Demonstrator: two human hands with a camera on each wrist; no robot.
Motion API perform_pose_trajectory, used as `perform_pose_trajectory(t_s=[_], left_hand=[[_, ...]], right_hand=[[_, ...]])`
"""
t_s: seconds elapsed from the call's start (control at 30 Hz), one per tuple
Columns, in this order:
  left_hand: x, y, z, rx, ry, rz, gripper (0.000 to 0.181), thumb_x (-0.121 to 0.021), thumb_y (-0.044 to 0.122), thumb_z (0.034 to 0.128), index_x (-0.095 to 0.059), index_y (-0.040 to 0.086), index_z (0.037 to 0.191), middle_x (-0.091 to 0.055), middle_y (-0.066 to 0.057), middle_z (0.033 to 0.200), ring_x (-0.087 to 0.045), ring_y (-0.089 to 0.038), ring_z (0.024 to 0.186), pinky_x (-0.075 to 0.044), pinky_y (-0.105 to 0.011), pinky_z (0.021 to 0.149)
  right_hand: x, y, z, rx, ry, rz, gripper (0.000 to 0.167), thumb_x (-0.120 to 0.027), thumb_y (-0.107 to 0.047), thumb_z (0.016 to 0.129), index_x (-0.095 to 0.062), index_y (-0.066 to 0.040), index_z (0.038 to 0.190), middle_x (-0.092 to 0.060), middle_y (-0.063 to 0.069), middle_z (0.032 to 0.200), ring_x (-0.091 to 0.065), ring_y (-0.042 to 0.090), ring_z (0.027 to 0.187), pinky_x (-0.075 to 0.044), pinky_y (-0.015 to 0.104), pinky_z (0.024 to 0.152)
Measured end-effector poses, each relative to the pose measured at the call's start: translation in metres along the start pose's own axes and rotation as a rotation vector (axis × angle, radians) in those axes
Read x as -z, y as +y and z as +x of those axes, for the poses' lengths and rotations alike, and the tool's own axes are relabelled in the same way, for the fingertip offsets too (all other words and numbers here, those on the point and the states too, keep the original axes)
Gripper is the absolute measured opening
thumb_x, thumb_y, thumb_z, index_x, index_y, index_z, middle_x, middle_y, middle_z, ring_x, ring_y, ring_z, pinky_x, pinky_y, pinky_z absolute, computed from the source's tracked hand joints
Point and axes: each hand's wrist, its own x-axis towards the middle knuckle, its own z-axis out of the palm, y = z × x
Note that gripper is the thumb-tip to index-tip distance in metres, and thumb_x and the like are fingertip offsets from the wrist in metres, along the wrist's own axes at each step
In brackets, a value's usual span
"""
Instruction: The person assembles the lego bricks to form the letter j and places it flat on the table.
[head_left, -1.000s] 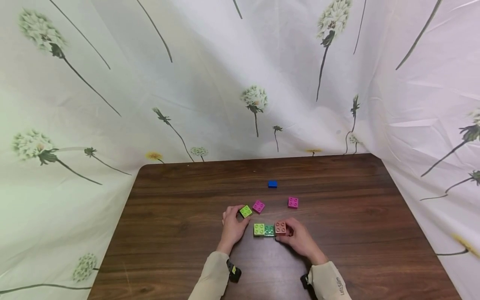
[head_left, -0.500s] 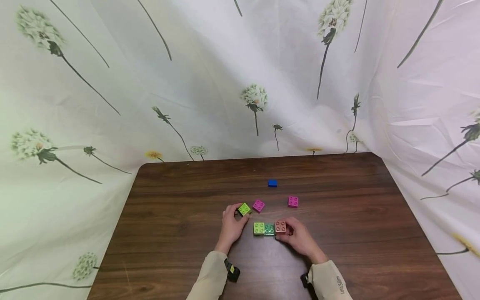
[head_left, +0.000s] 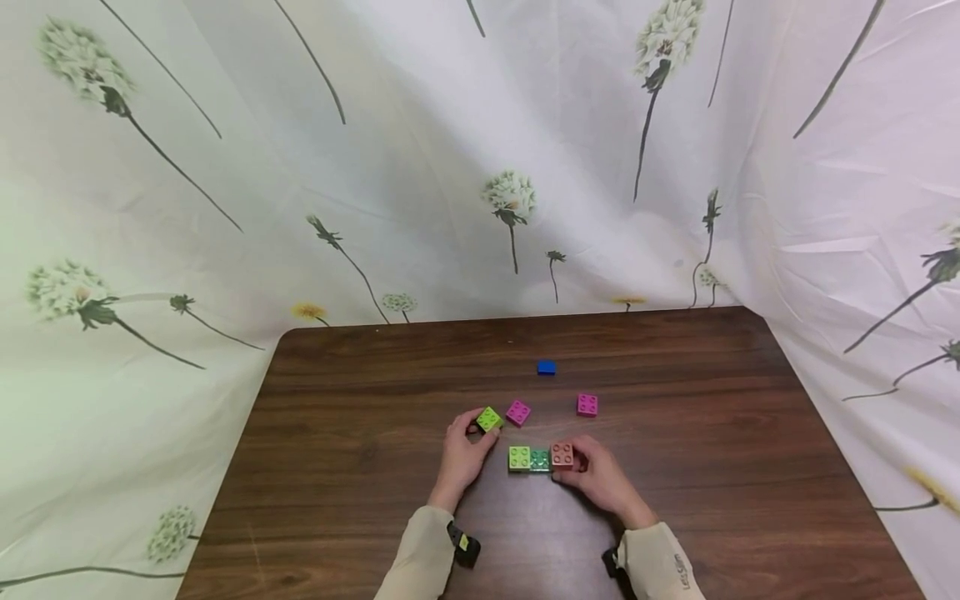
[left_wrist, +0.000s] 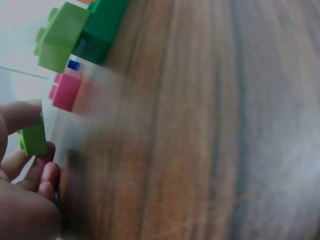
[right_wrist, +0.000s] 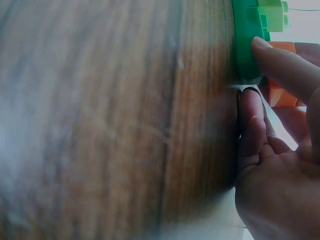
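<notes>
My left hand pinches a light green toy building brick between thumb and fingers. In the left wrist view that brick shows its studs facing left. My right hand grips the right end of a joined piece. This piece is a long green brick with a second light green brick on its left end and an orange-red brick on its right end. In the right wrist view, my thumb touches the green brick, with the orange brick just beyond it.
Beyond my hands lie two magenta bricks, one angled near the left hand and one farther right. A blue brick sits farther back on the brown wooden table. A dandelion-print cloth hangs behind the table.
My left hand has shifted slightly left and away with its light green brick, then stayed nearly still. My right hand and the joined bricks have hardly moved.
</notes>
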Motion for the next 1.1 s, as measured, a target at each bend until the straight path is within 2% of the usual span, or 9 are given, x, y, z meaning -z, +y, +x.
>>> perform_pose_trajectory(t_s=[0.13, 0.23, 0.4, 0.67, 0.9, 1.1], left_hand=[[0.0, 0.007, -0.004, 0.013, -0.017, -0.05, 0.041, -0.071, 0.022, 0.0867, -0.061, 0.011, 0.124, -0.062, -0.007, 0.109, -0.054, -0.019, 0.098, -0.044, -0.032, 0.081], [-0.002, 0.013, -0.009, -0.015, -0.047, -0.04, 0.041, -0.071, 0.025, 0.0874, -0.06, 0.012, 0.125, -0.061, -0.006, 0.109, -0.054, -0.018, 0.098, -0.044, -0.03, 0.081], [-0.007, 0.027, -0.018, -0.105, -0.118, 0.044, 0.042, -0.07, 0.028, 0.0883, -0.059, 0.015, 0.127, -0.06, 0.0, 0.109, -0.052, -0.016, 0.102, -0.044, -0.031, 0.084], [-0.012, 0.051, -0.029, -0.316, -0.262, 0.199, 0.043, -0.069, 0.031, 0.0879, -0.06, 0.014, 0.127, -0.062, -0.001, 0.124, -0.05, -0.017, 0.108, -0.04, -0.041, 0.092], [-0.017, 0.06, -0.035, -0.415, -0.306, 0.285, 0.041, -0.071, 0.026, 0.0861, -0.063, 0.014, 0.124, -0.063, 0.0, 0.118, -0.051, -0.016, 0.109, -0.037, -0.042, 0.095], [-0.022, 0.061, -0.035, -0.497, -0.329, 0.316, 0.04, -0.071, 0.027, 0.0871, -0.062, 0.015, 0.124, -0.063, 0.002, 0.115, -0.052, -0.015, 0.11, -0.036, -0.04, 0.094]], right_hand=[[0.0, 0.001, 0.0, 0.01, 0.005, -0.005, 0.036, -0.081, -0.016, 0.075, -0.067, -0.017, 0.107, -0.06, -0.003, 0.095, -0.051, 0.011, 0.084, -0.041, 0.023, 0.073], [-0.001, 0.001, -0.001, 0.016, 0.011, -0.007, 0.036, -0.081, -0.016, 0.074, -0.067, -0.017, 0.107, -0.06, -0.003, 0.095, -0.052, 0.011, 0.085, -0.042, 0.023, 0.073], [-0.001, 0.0, -0.001, 0.005, 0.005, -0.003, 0.035, -0.081, -0.017, 0.075, -0.067, -0.017, 0.108, -0.06, -0.003, 0.097, -0.052, 0.012, 0.087, -0.042, 0.025, 0.075], [0.0, -0.002, -0.001, 0.0, 0.008, -0.001, 0.034, -0.081, -0.015, 0.075, -0.067, -0.016, 0.107, -0.061, -0.002, 0.099, -0.052, 0.012, 0.087, -0.042, 0.025, 0.075], [0.001, -0.001, 0.0, 0.008, 0.001, -0.003, 0.032, -0.08, -0.019, 0.077, -0.067, -0.017, 0.106, -0.061, -0.002, 0.097, -0.051, 0.012, 0.083, -0.041, 0.024, 0.071], [0.001, -0.001, -0.001, 0.025, 0.009, 0.008, 0.028, -0.08, -0.018, 0.078, -0.067, -0.016, 0.103, -0.058, -0.003, 0.091, -0.049, 0.01, 0.078, -0.041, 0.023, 0.067]])
